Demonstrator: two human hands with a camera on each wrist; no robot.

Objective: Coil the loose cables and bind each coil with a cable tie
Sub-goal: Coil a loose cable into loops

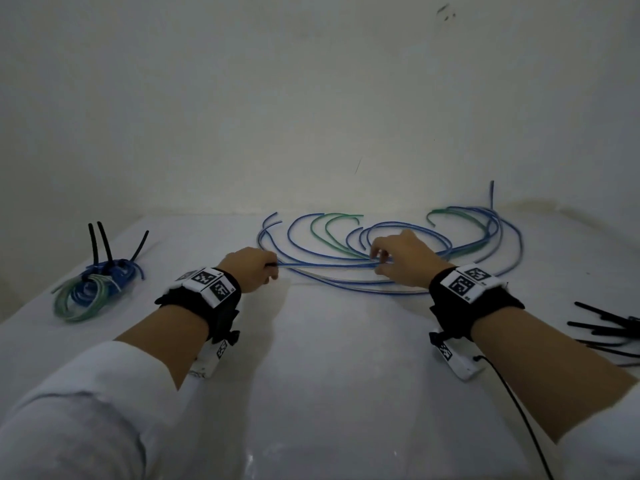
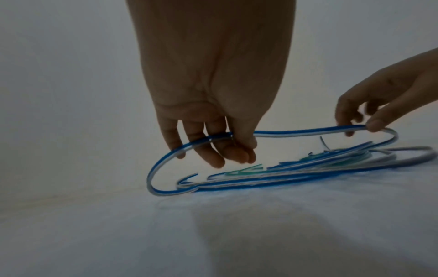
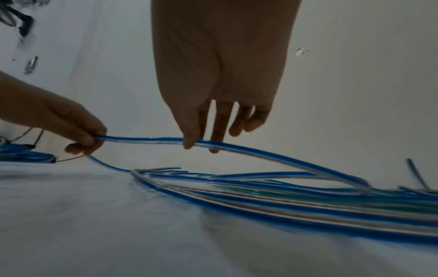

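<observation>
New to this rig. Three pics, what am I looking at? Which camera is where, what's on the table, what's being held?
No robot here: a person works with bare hands, wearing one camera on the head and one strapped to each wrist. The wide picture is the head view, looking down at both arms. The other two look along each hand at its fingers.

On the white table lie loose blue and green cables. Far left sits a finished bundle of coils with black ties sticking up. At the right edge lies a pile of spare black cable ties.

The left hand grips one blue cable, raised off the table; the left wrist view shows it bending into a loop under the fingers. The right hand pinches the same cable further along.
</observation>
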